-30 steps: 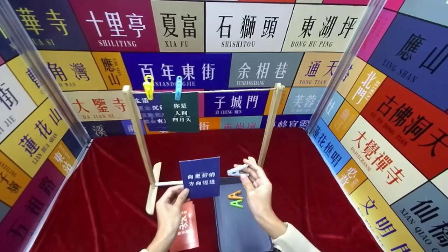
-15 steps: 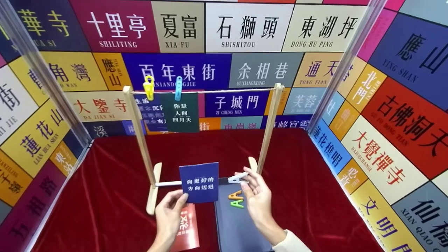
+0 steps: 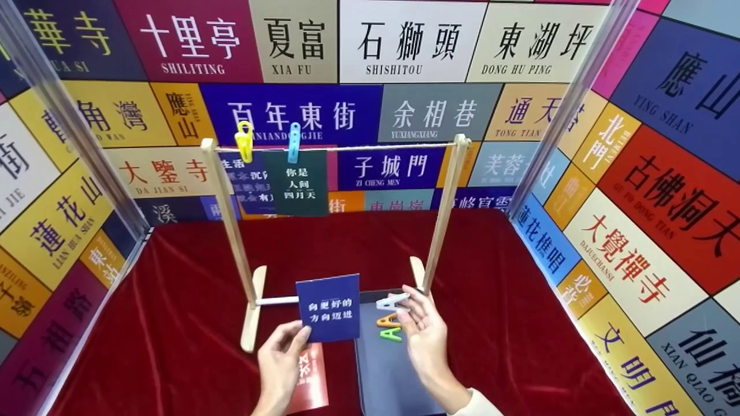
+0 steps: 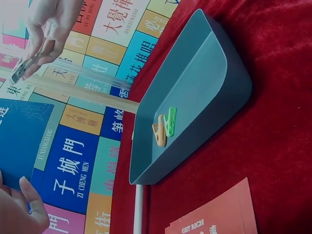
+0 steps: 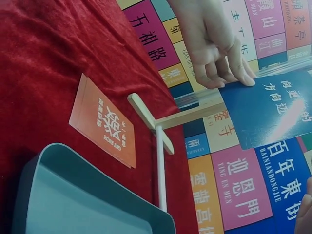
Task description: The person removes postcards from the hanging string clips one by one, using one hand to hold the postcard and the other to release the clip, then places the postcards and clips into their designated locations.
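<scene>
My left hand (image 3: 281,352) pinches a blue card (image 3: 329,332) with white characters by its lower left corner, facing me. To its right my right hand (image 3: 426,335) holds a white clothespin (image 3: 391,301) between thumb and fingers, its nose toward the card but apart from it. Below both, an orange clothespin (image 4: 159,131) and a green clothespin (image 4: 170,122) lie in the grey tray (image 4: 239,73). On the string (image 3: 381,148) of the wooden rack (image 3: 444,219), a blue clothespin (image 3: 293,143) holds a dark green card (image 3: 297,199) and a yellow clothespin (image 3: 244,141) clips another card, partly hidden.
Red cards (image 5: 108,124) lie on the red cloth (image 3: 173,323) left of the tray. The rack's white crossbar (image 3: 277,301) runs low behind the held card. Printed wall panels (image 3: 410,43) surround the cloth at the back and sides.
Both hands have come down a little, bringing the blue card and the white clothespin lower. Each hand keeps its hold. The cards on the string hang as before.
</scene>
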Available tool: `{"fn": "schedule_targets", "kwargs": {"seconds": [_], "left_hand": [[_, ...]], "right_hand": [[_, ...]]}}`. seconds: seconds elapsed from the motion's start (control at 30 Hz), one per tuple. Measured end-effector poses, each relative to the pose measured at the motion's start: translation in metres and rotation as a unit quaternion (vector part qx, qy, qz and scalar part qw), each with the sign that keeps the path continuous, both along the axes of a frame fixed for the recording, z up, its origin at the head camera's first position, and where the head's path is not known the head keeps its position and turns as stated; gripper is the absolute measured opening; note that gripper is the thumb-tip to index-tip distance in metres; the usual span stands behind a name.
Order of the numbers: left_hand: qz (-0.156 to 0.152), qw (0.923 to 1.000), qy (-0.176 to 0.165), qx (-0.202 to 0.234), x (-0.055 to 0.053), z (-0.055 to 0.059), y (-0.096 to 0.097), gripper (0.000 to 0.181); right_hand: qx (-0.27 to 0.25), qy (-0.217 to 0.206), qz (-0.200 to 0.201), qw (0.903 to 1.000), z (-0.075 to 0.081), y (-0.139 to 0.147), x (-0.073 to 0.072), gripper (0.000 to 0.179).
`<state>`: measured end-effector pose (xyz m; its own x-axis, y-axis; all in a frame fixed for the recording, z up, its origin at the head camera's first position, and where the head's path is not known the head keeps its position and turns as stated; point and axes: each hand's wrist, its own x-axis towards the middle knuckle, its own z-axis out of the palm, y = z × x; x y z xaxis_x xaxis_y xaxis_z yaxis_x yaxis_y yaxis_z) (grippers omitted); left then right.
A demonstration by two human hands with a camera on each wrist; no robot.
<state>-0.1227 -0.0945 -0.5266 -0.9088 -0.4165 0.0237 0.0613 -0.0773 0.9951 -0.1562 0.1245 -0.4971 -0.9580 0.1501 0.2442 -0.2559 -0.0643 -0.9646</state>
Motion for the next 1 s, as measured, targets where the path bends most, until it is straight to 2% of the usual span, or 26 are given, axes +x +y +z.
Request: {"fn": "schedule_targets", "kwargs": {"seconds": [0.17,0.37,0.57,1.0], "left_hand": [[0.004,0.9998,-0.021,0.002,0.002,-0.007,0.000,0.021],[0.014,0.9998,-0.014,0.002,0.006,-0.016,-0.001,0.019],[0.019,0.9995,-0.026,-0.007,0.007,-0.025,-0.002,0.020],[0.023,0.9984,-0.052,-0.003,0.013,-0.049,-0.006,0.021]], "right_hand": [[0.006,-0.004,-0.005,1.0000,-0.007,0.000,0.003,0.042],[0.001,-0.013,-0.010,0.9999,-0.016,0.000,0.006,0.044],[-0.016,-0.019,0.002,0.9997,-0.024,-0.002,0.010,0.045],[0.001,-0.061,-0.012,0.9981,-0.042,0.000,0.012,0.045]]}}
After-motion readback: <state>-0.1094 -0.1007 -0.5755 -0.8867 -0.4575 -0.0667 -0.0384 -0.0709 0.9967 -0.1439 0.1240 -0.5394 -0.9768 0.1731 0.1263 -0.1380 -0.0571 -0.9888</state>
